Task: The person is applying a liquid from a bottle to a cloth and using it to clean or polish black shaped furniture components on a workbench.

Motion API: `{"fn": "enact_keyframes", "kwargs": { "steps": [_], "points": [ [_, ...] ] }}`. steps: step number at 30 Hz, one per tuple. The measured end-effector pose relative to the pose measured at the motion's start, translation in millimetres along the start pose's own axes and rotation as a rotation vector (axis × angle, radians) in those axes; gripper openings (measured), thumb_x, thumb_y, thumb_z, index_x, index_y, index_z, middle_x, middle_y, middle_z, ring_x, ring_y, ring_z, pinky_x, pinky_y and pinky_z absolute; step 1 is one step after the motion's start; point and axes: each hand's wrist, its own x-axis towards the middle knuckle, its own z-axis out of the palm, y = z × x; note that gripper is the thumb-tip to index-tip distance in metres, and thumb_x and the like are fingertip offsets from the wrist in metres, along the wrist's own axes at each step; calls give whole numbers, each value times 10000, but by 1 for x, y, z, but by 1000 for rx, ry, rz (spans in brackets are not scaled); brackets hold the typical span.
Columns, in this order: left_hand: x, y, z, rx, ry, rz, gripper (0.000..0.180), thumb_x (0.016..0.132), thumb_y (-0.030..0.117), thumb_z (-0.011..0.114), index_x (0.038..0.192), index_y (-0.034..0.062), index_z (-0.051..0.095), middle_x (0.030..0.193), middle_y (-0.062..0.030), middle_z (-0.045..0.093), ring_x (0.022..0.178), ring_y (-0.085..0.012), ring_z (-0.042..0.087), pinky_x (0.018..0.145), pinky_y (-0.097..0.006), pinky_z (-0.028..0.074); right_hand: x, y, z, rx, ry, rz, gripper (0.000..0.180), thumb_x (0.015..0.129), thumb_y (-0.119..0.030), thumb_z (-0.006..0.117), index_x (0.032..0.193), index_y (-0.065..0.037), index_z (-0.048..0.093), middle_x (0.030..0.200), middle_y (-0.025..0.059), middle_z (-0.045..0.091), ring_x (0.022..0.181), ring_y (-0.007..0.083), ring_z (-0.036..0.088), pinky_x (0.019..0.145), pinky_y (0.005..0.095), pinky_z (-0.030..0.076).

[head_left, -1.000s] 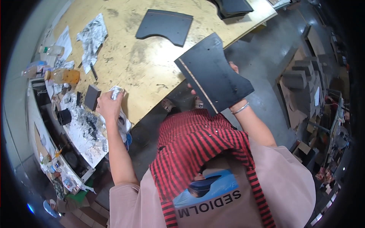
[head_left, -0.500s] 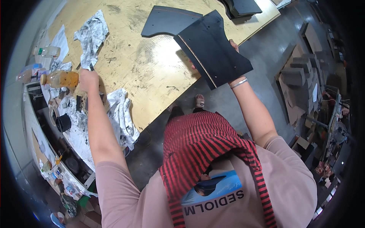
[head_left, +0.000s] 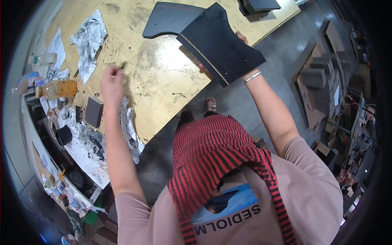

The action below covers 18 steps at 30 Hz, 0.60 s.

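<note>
In my right hand point(head_left: 242, 38) is a black panel point(head_left: 222, 47) with curved-in edges, small holes and a pale line along its left edge. It is held tilted over the table's front edge, hiding most of that hand. My left hand point(head_left: 112, 86) is closed over the table, pinching a small dark stick point(head_left: 123, 65) whose tip shows past the fingers; its exact kind is too small to make out. A second dark panel point(head_left: 167, 18) lies flat on the table beyond the held one. Below the left hand sits a dark grey block point(head_left: 94, 111).
Stained cloths point(head_left: 90, 38) lie on the yellowish table point(head_left: 157, 83). A bottle of amber liquid point(head_left: 61, 88) rests at the left, beside clear bottles point(head_left: 44, 59). More dark panels point(head_left: 261, 5) are stacked at the far edge. Grey pieces point(head_left: 314, 77) on cardboard occupy the floor at right.
My left hand has moved right, away from the amber bottle, with the small dark stick in its fingers. The grey block shows more fully. The black panel stays in my right hand.
</note>
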Motion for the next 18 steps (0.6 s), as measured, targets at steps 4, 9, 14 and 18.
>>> {"fn": "enact_keyframes", "kwargs": {
  "steps": [4,9,14,18],
  "points": [
    [-44,-4,42,-144,108,150,131,838,-21,622,961,22,643,873,-114,643,787,-225,625,721,-325,491,6,-2,-17,73,144,22,826,846,-591,498,1484,-103,309,1511,229,302,1318,473,378,1055,651,325],
    [-42,-9,51,15,283,175,167,798,-32,647,946,33,687,832,-115,604,791,-277,602,748,-331,484,11,-4,-19,-119,222,46,883,825,-632,504,1493,-97,290,1522,232,278,1327,486,356,1093,617,292],
    [-52,-17,61,-25,305,118,146,792,-27,648,919,30,694,836,-115,613,797,-280,608,746,-339,485,16,-8,-17,69,-90,206,947,800,-672,510,1508,-98,253,1522,245,264,1336,492,335,1107,596,284],
    [-59,-13,64,146,378,159,122,796,-4,655,910,21,690,833,-122,620,791,-287,608,730,-347,479,17,-13,-27,25,44,153,973,788,-680,524,1514,-100,237,1520,255,260,1336,498,327,1107,594,282]
  ]
}}
